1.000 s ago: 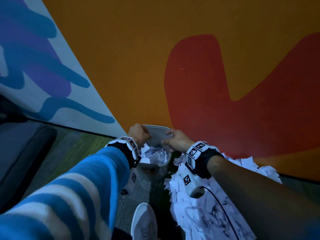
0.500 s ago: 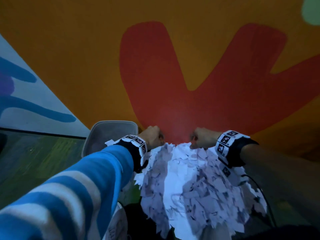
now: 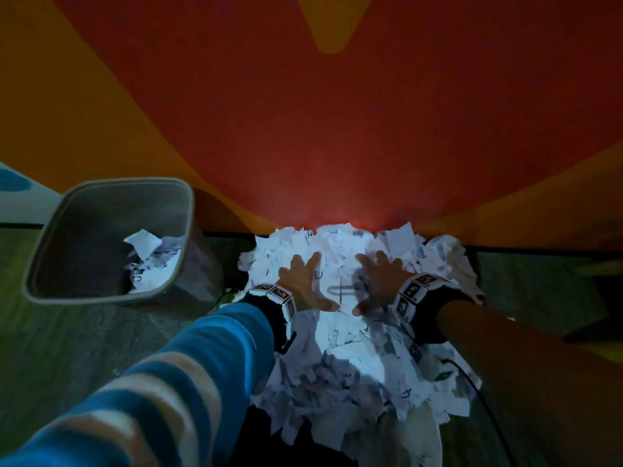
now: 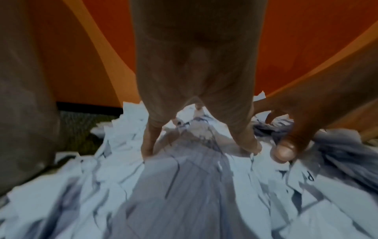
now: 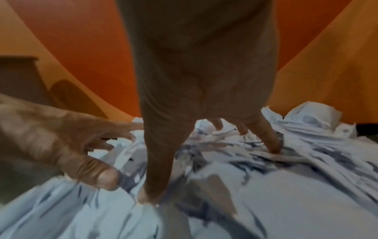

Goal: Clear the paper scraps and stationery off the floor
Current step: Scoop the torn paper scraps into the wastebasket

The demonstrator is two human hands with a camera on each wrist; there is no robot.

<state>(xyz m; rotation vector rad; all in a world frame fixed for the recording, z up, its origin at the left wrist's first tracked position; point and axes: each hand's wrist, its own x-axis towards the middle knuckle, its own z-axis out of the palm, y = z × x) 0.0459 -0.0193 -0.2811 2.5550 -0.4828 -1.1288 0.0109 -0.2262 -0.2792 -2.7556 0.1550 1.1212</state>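
A big heap of torn white paper scraps (image 3: 354,358) lies on the floor against the wall. Both hands rest on top of it with fingers spread. My left hand (image 3: 305,281) sits on the heap's left part and my right hand (image 3: 379,279) on its right part, thumbs pointing toward each other. A paper clip (image 3: 341,289) lies on the scraps between the two hands. In the left wrist view the left hand's fingers (image 4: 243,137) press into the scraps (image 4: 184,186). In the right wrist view the right hand's fingers (image 5: 155,186) press into the paper (image 5: 266,194).
A grey waste bin (image 3: 50,251) stands to the left of the heap, with some scraps (image 3: 151,261) inside. The orange and red wall (image 3: 337,129) rises right behind the pile. A black cable (image 3: 485,409) trails from the right wrist. Green-grey carpet (image 3: 84,348) surrounds the heap.
The hands left the bin and moved right to the heap. Half a second ago they were fists at its far edge; now both lie flat with fingers spread on the scraps.
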